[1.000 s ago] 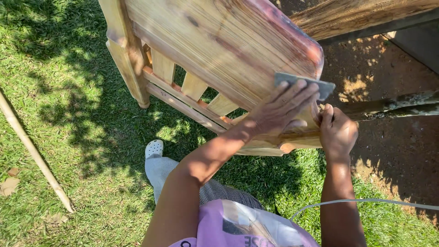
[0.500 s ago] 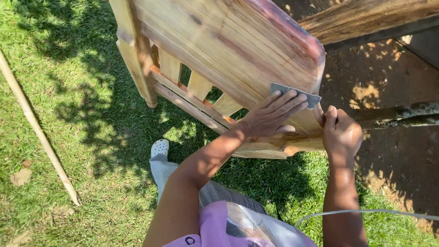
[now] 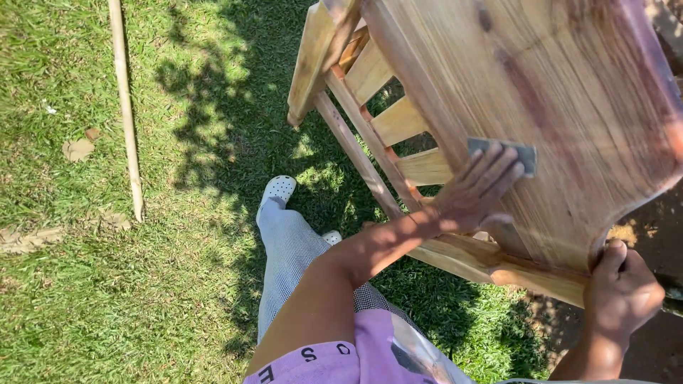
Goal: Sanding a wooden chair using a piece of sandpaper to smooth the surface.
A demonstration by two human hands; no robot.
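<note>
A pale wooden chair (image 3: 569, 78) with a slatted back stands tipped on grass in front of me. My left hand (image 3: 475, 190) lies flat on the wide wooden panel, fingers spread, pressing a small grey sheet of sandpaper (image 3: 504, 153) against the wood. My right hand (image 3: 622, 291) is closed around the lower corner of the chair's frame at the bottom right, steadying it. My arms reach up from the bottom of the view, over a lilac shirt.
A long thin wooden pole (image 3: 125, 107) lies on the grass (image 3: 107, 284) at the left. My leg in checked trousers and a white clog (image 3: 277, 190) stand under the chair. Dry leaves lie near the pole; bare soil shows at the right edge.
The view has swung left and the chair now sits farther right and more tilted. My left hand slid the sandpaper along the panel; my right hand kept its grip on the frame.
</note>
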